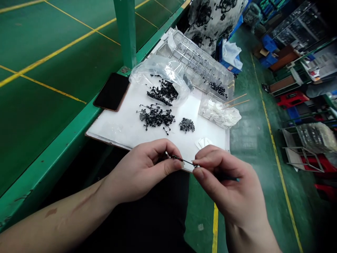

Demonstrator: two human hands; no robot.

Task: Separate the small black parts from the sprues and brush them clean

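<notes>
My left hand [147, 168] pinches one end of a thin black stemmed part [187, 162] between thumb and forefinger. At the other end, the thumb and forefinger of my right hand [234, 179] are closed on the same part, with a small shiny piece [196, 166] at the fingertips. A dark item with a blue tip [237, 179] pokes out from under my right fingers; its kind is hidden. Beyond my hands, a pile of black branched plastic parts [156, 117] lies on the white board [118, 128], beside a heap of small dark ring-like pieces [186, 125].
A clear plastic bag [165, 68] spills more black parts. Behind it stands a compartmented clear tray [200, 59]. At right is a clear box [219, 110] with white material and thin sticks. A phone [112, 91] lies by the green post [125, 35].
</notes>
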